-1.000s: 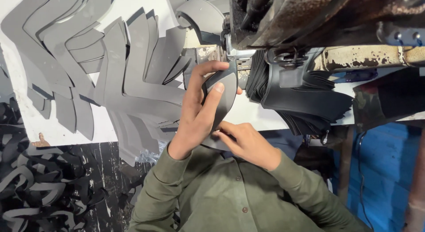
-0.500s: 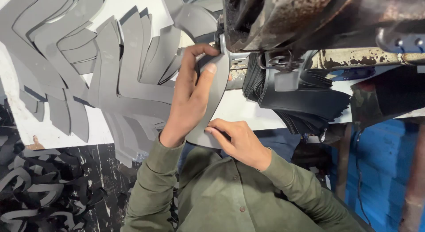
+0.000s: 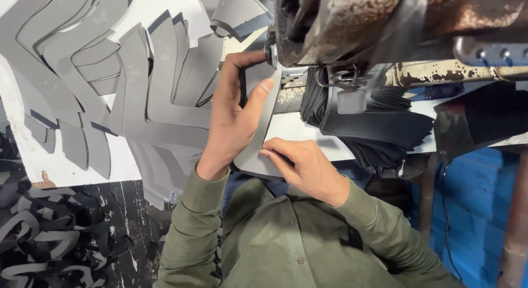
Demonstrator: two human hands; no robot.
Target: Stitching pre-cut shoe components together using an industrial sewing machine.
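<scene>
A curved grey cut piece point(image 3: 257, 151) lies on the white table edge and runs up under the rusty sewing machine head point(image 3: 352, 24). My left hand point(image 3: 231, 114) grips its upper part, thumb and fingers curled around the edge right beside the machine's foot point(image 3: 270, 50). Fingers of my right hand point(image 3: 308, 167) press flat on the piece's lower end, close to my green shirt. Both hands touch the same piece.
Several grey cut pieces point(image 3: 148, 84) are fanned over the white table point(image 3: 49, 161) at the left. A stack of black pieces point(image 3: 379, 128) lies under the machine at the right. Black scraps point(image 3: 49, 238) cover the floor at the lower left. A blue panel point(image 3: 478, 211) stands at the right.
The grey piece has slid up under the machine head. My left hand has moved up with it to the foot, and my right hand has followed on the lower end.
</scene>
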